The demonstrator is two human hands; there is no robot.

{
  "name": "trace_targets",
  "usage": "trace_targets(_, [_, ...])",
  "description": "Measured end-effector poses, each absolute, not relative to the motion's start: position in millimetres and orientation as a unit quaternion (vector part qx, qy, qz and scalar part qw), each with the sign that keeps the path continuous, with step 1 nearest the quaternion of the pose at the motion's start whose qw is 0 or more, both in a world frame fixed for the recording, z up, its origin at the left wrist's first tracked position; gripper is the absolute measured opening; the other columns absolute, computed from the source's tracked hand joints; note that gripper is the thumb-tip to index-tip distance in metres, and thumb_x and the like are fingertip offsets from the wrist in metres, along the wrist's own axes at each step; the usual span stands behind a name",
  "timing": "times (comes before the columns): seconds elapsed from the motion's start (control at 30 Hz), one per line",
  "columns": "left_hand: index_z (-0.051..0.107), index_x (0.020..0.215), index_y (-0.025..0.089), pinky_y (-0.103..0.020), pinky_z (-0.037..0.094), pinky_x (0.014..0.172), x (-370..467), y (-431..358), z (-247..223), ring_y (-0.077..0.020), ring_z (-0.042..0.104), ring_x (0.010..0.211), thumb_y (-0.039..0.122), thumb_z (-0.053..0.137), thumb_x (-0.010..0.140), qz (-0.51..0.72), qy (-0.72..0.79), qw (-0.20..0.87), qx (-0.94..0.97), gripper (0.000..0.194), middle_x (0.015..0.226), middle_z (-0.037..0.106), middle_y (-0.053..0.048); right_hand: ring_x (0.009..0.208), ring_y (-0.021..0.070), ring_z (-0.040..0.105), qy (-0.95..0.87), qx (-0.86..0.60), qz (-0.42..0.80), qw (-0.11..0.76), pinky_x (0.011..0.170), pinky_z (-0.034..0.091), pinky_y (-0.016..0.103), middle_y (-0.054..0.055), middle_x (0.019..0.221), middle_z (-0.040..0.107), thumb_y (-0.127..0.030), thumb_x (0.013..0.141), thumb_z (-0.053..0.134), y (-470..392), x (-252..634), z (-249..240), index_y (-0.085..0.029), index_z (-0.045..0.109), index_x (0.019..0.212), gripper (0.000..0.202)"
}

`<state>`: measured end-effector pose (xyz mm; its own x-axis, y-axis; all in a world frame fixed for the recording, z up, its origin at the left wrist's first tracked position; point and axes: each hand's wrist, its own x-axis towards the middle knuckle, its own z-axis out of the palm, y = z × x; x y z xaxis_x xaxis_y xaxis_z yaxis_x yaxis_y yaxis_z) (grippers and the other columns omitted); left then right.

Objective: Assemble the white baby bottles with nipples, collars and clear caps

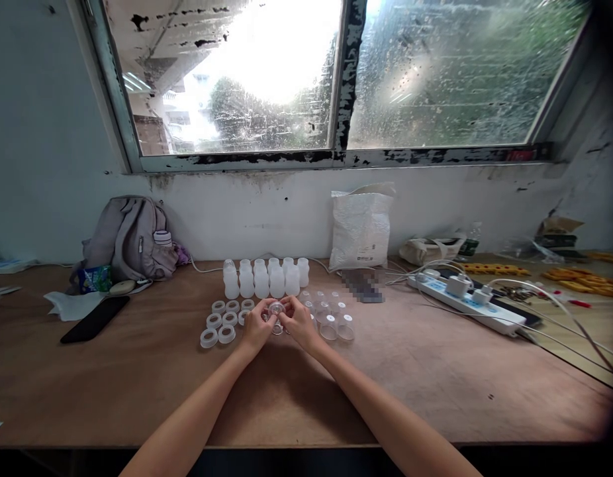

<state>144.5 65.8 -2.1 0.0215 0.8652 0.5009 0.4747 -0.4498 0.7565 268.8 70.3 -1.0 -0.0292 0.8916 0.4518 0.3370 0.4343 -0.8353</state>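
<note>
Between the fingertips of both hands is a small clear round piece (276, 309), its exact kind too small to make out. My left hand (258, 326) pinches it from the left, and my right hand (298, 320) grips its right side. Just left of my left hand lie several whitish screw rings (208, 338) in rows. Beside my right hand stand several clear plastic cups (345, 327), apparently bottle caps, with small white spots on top. Behind the hands, frosted white bottles (261, 279) stand upright in rows. My fingers partly cover the nearest rings and cups.
A grey backpack (132, 242), a black phone (95, 319) and a white tissue (74, 305) are at the left. A white pouch (361, 228) leans on the wall. To the right lies a power strip (468, 305) with chargers and trailing cables. The table's front edge (296, 445) is near me.
</note>
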Motion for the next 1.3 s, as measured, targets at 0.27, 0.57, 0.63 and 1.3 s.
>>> trace_targets(0.27, [0.058, 0.093, 0.015, -0.018, 0.041, 0.042, 144.8, 63.2, -0.8, -0.0109, 0.056, 0.048, 0.035, 0.045, 0.079, 0.515, 0.450, 0.269, 0.678, 0.027, 0.066, 0.064, -0.002, 0.060, 0.0134, 0.058, -0.666, -0.423, 0.306, 0.533, 0.051, 0.047, 0.022, 0.004, 0.076, 0.062, -0.025, 0.072, 0.051, 68.5, 274.3, 5.7, -0.015, 0.056, 0.080, 0.014])
trace_targets(0.57, [0.058, 0.089, 0.014, -0.017, 0.038, 0.036, 144.8, 62.9, 0.9, -0.0089, 0.050, 0.041, 0.036, 0.047, 0.078, 0.526, 0.444, 0.300, 0.661, 0.027, 0.060, 0.061, -0.001, 0.043, 0.0099, 0.051, -0.632, -0.398, 0.403, 0.529, 0.036, 0.041, 0.020, 0.003, 0.064, 0.059, -0.039, 0.072, 0.055, 69.5, 275.0, 7.7, -0.014, 0.058, 0.080, 0.026])
trace_targets(0.63, [0.058, 0.087, 0.014, -0.018, 0.039, 0.038, 145.5, 62.5, 0.5, -0.0098, 0.053, 0.043, 0.035, 0.047, 0.077, 0.527, 0.445, 0.297, 0.661, 0.026, 0.062, 0.062, -0.001, 0.040, 0.0091, 0.049, -0.622, -0.404, 0.408, 0.532, 0.034, 0.040, 0.020, 0.002, 0.062, 0.059, -0.038, 0.070, 0.057, 69.7, 274.5, 8.0, -0.013, 0.057, 0.076, 0.026])
trace_targets(1.3, [0.054, 0.092, 0.016, -0.019, 0.045, 0.050, 145.0, 65.0, -4.4, -0.0130, 0.061, 0.060, 0.028, 0.047, 0.078, 0.511, 0.440, 0.280, 0.683, 0.019, 0.075, 0.064, -0.004, 0.062, 0.0141, 0.057, -0.660, -0.417, 0.333, 0.528, 0.049, 0.047, 0.023, 0.004, 0.075, 0.060, -0.028, 0.071, 0.054, 75.3, 275.3, -1.4, -0.015, 0.055, 0.080, 0.016])
